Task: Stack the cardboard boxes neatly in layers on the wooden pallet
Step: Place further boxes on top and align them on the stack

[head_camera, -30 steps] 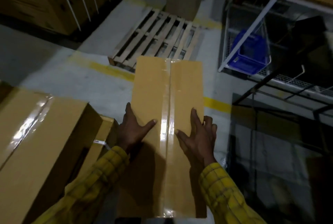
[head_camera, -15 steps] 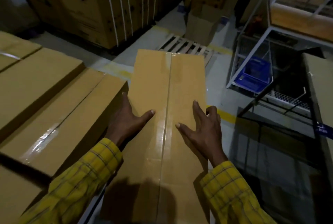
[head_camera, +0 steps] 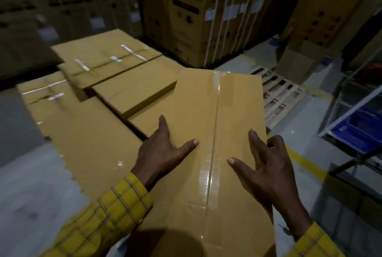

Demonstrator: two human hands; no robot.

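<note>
The person carries a long taped cardboard box point(head_camera: 217, 153) at chest height, beside a stack of like boxes point(head_camera: 99, 99) on the left. The wooden pallet point(head_camera: 279, 95) lies bare ahead on the floor, past the box's far end. To set it well, the box should probably go square into a pallet corner, edges flush. The left hand point(head_camera: 163, 153) grips the left edge and the right hand point(head_camera: 262, 165) the right, thumbs spread across the top and fingers wrapped over the sides.

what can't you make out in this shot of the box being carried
Head view:
- Carried box: its near end cut off by the bottom edge; underside hidden.
- Wooden pallet: left part hidden behind the box.
- Labels on strapped cartons: too dim to read.
- Stacked boxes: motion-blurred.
</note>
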